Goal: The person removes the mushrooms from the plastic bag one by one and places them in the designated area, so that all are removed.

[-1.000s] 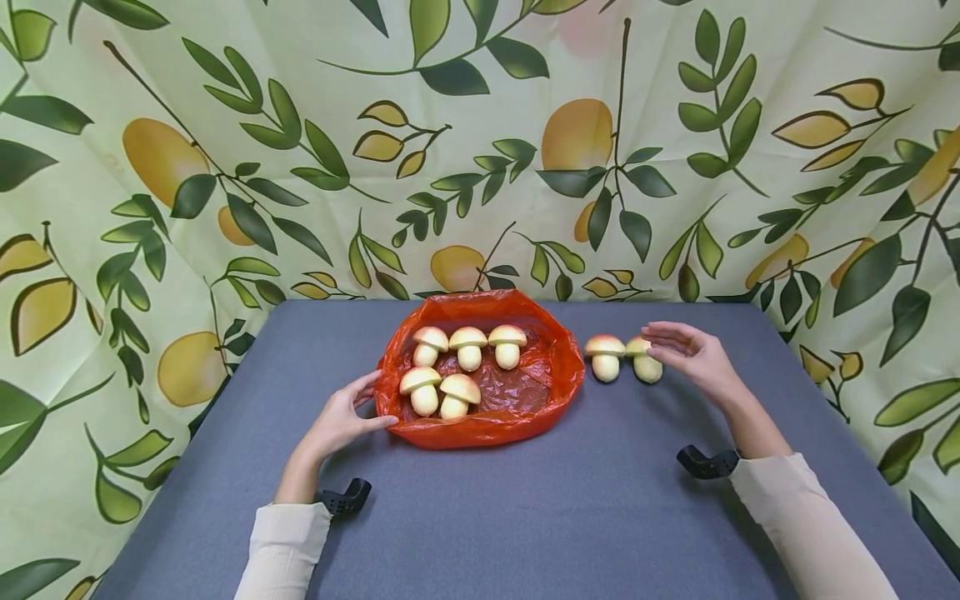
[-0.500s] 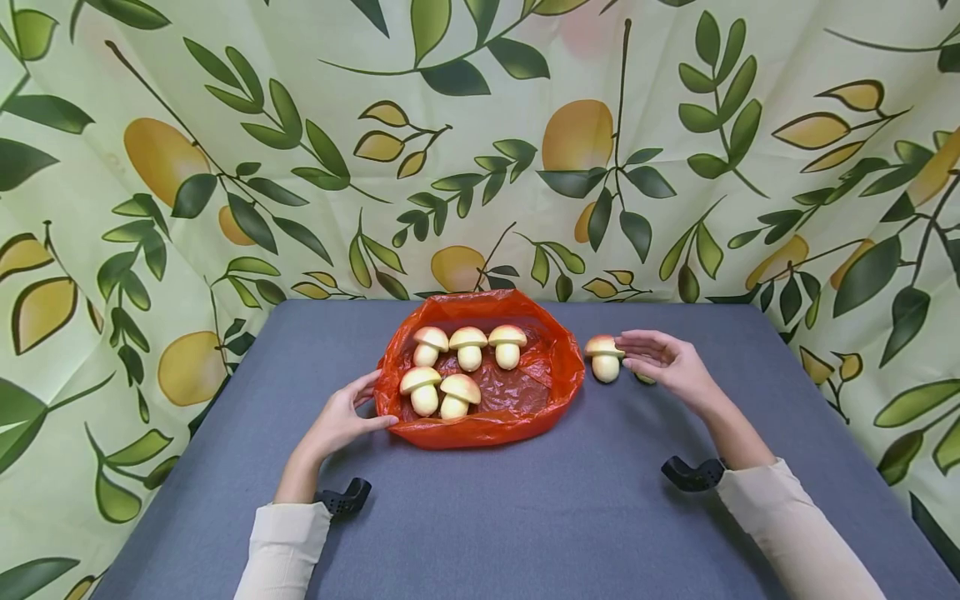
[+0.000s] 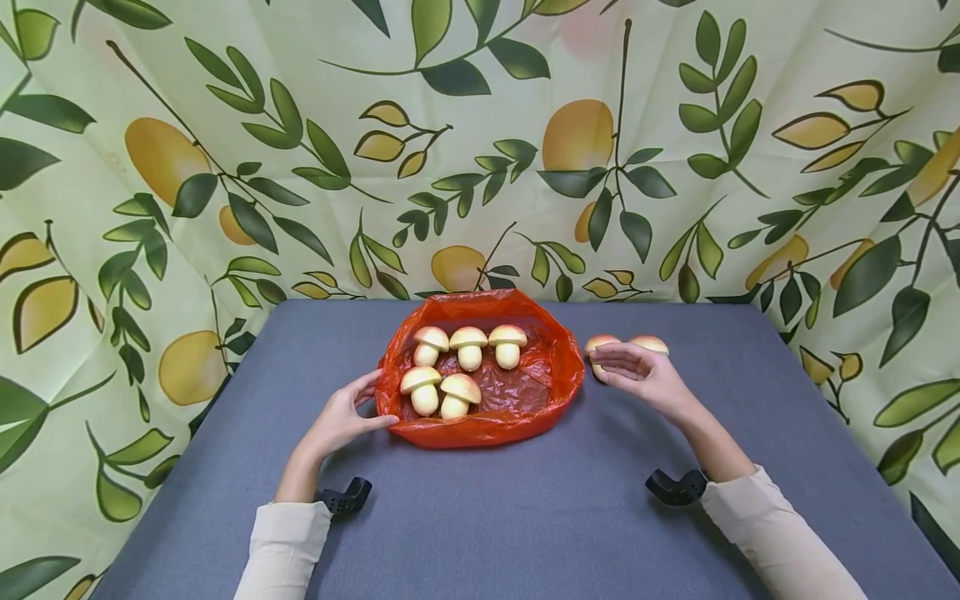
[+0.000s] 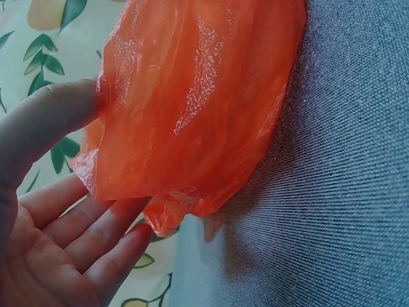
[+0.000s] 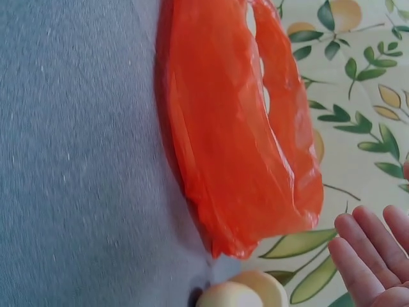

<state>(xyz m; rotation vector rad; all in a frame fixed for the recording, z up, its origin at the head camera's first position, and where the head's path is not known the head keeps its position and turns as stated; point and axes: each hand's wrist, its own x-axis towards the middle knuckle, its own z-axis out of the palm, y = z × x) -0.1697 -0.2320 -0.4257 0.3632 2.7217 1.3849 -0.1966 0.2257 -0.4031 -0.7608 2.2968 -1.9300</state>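
An open red plastic bag with a wide mouth sits toward the back of the table. Several toy mushrooms with pink-tinged caps and pale stems lie inside it. My left hand holds the bag's left side, thumb at the front rim and fingers at the far side; the left wrist view has the fingers fairly straight against the film. To the bag's right, my right hand hovers with extended fingers, holding nothing. It partly covers two more mushrooms, a left mushroom and a right mushroom.
A grey-blue cloth covers the table. Behind the table hangs a curtain printed with leaves and fruit. Each wrist carries a black camera mount, one near the left sleeve, one near the right sleeve.
My right hand has moved left and slightly down, from over the right loose mushroom to in front of the left one. The left hand and the bag have stayed in place.
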